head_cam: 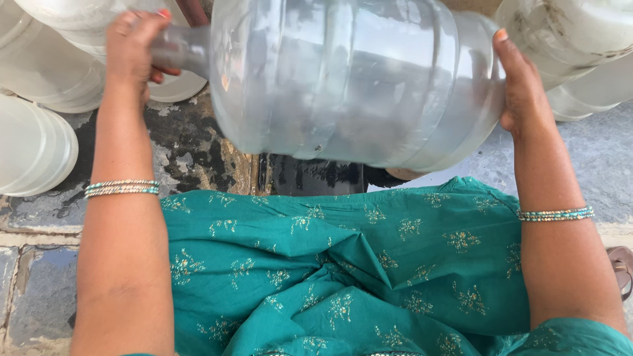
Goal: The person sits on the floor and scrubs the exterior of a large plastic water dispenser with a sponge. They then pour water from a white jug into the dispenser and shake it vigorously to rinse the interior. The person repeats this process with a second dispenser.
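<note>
I hold a large clear plastic water jug (349, 79) sideways in front of me, its neck pointing left. My left hand (135, 46) is closed around the neck. My right hand (524, 86) presses flat against the jug's base on the right. The jug looks cloudy and blurred. Below it lies my lap in green cloth with gold print (343, 264). Bangles circle both wrists.
More pale water jugs lie around: at the upper left (46, 72), the left edge (30, 145) and the upper right (580, 46). The ground is wet grey stone (198, 151), dark with water under the jug. A sandal (622, 267) shows at the right edge.
</note>
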